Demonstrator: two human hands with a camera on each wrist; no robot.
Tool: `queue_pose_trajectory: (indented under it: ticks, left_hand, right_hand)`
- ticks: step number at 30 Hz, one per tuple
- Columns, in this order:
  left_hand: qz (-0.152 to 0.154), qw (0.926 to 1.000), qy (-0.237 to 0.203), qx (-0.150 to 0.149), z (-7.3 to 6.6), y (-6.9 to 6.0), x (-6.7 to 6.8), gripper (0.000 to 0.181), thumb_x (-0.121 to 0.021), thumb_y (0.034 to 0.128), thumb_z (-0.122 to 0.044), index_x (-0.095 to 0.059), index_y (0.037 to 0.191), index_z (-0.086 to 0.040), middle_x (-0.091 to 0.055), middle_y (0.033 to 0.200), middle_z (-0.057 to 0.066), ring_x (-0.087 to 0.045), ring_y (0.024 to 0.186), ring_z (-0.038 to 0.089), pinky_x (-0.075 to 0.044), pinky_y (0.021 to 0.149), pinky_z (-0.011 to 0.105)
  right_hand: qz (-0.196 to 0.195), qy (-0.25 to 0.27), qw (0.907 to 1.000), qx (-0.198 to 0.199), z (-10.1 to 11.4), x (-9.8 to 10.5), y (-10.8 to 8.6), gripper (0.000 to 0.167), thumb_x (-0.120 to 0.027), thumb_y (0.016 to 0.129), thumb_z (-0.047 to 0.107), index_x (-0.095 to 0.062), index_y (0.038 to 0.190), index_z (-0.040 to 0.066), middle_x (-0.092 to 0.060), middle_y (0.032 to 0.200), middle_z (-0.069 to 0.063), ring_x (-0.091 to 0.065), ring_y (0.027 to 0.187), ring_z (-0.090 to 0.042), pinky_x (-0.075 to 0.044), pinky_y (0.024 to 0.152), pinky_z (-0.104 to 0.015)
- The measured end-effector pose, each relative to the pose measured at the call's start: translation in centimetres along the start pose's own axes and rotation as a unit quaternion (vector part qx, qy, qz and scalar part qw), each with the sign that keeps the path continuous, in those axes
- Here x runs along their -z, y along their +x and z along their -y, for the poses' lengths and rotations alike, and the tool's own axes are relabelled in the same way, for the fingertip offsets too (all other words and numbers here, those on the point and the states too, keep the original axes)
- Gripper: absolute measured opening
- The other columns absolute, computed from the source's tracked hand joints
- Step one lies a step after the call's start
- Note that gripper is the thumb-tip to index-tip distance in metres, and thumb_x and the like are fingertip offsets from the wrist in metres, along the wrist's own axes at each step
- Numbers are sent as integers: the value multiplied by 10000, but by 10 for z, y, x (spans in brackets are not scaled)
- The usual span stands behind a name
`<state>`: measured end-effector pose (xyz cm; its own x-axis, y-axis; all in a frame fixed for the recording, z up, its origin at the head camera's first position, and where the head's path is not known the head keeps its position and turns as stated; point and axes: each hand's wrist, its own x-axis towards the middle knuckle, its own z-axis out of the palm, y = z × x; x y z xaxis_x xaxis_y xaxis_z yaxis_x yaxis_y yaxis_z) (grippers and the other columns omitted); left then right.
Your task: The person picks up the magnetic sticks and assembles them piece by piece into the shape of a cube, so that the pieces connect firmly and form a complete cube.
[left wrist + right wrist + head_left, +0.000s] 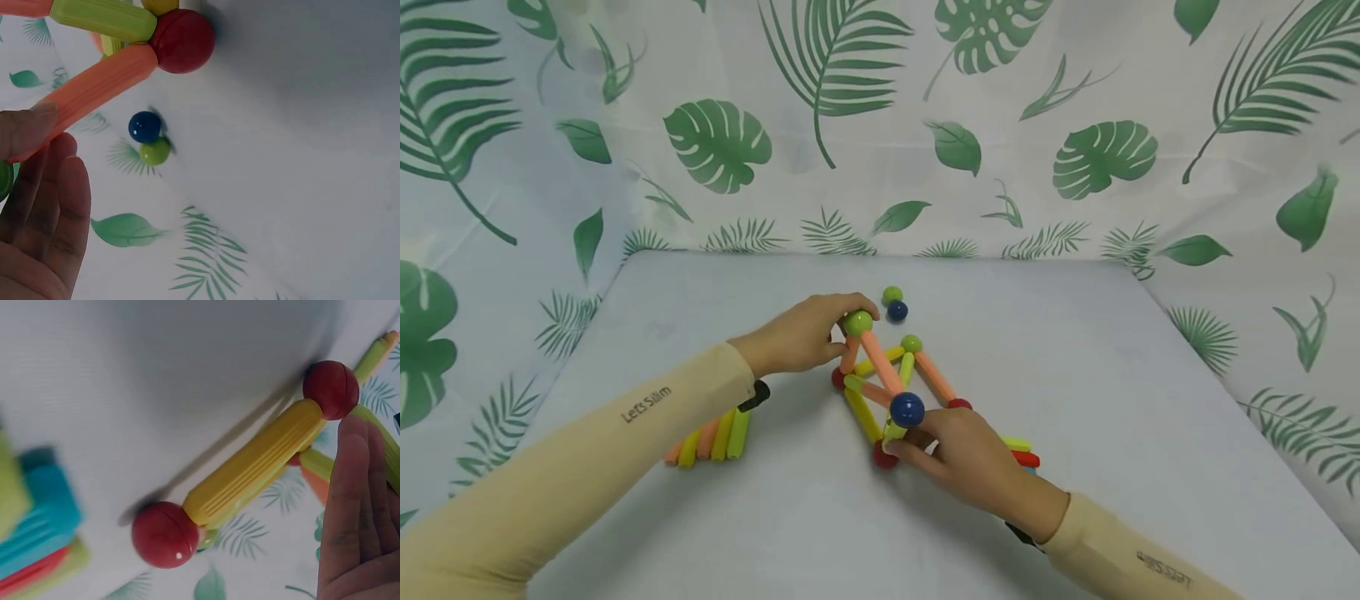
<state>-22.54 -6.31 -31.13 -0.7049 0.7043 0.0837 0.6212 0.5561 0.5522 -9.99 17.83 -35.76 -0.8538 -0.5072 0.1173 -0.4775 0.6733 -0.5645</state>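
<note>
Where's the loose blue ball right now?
In the head view, the loose blue ball is on the table near picture centre, right of the left hand, beside the loose green ball.

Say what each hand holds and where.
Left hand: an orange rod, by its end near a green ball. Right hand: a lime rod, by its end near a red ball.
</note>
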Motion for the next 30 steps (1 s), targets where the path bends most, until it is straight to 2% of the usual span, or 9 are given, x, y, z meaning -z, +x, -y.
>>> queue_pose_trajectory:
  ticks: [5, 9, 12, 16, 20, 24, 30]
  left_hand:
    - [-260, 9996, 102, -104, 6, -4, 4, 521, -727, 913, 12, -564, 1379, -152, -605, 1284, 12, -574, 1110, 193, -467, 1003, 395]
    - [-226, 9997, -79, -92, 12, -8, 10, 507, -647, 945, 18, -550, 1412, -155, -572, 1341, 14, -556, 1126, 206, -466, 986, 398]
    - [-127, 9991, -381, 97, 13, -11, 16, 475, -526, 990, -43, -537, 1447, -172, -544, 1367, 20, -532, 1122, 224, -462, 948, 415]
    - [-156, 9974, -516, 478, 11, -12, 24, 425, -448, 1058, -280, -532, 1471, -221, -503, 1400, 24, -498, 1135, 231, -457, 918, 447]
    - [-299, 9964, -344, 709, 8, -12, 26, 526, -537, 1027, -486, -521, 1481, -222, -480, 1428, 38, -502, 1172, 237, -475, 917, 453]
    - [-428, 9952, -240, 846, 8, -11, 26, 637, -618, 957, -570, -512, 1482, -227, -493, 1413, 16, -511, 1191, 242, -483, 909, 422]
    - [-631, 9961, -423, 448, 8, -12, 26, 495, -686, 953, -468, -618, 1372, -215, -505, 1395, 12, -488, 1227, 223, -504, 889, 432]
  right_hand:
    - [112, -36, 9999, 62, 10, -5, 12, 100, -732, 952, 301, -768, 940, 209, -728, 781, 134, -637, 695, 30, -522, 623, -224]
    - [132, -170, 9996, 156, 15, -10, 20, 101, -734, 951, 286, -775, 959, 194, -720, 786, 154, -624, 700, 36, -513, 619, -223]
    - [52, -299, 9993, 200, 17, -12, 25, 103, -746, 943, 269, -778, 947, 170, -715, 786, 160, -624, 708, 34, -511, 617, -217]
    - [-39, -359, 9992, 164, 20, -14, 33, 117, -755, 935, 271, -778, 929, 156, -721, 778, 140, -633, 701, 33, -507, 600, -211]
    - [-107, -277, 9995, 116, 22, -18, 42, 142, -762, 928, 292, -767, 916, 151, -722, 764, 126, -642, 687, 38, -507, 589, -200]
    - [-185, -207, 9993, 240, 23, -21, 50, 125, -773, 920, 268, -758, 899, 146, -725, 758, 112, -656, 690, 29, -506, 595, -202]
    - [-177, 65, 9995, 244, 25, -23, 57, 81, -775, 917, 232, -766, 907, 152, -721, 755, 112, -655, 684, 17, -505, 581, -222]
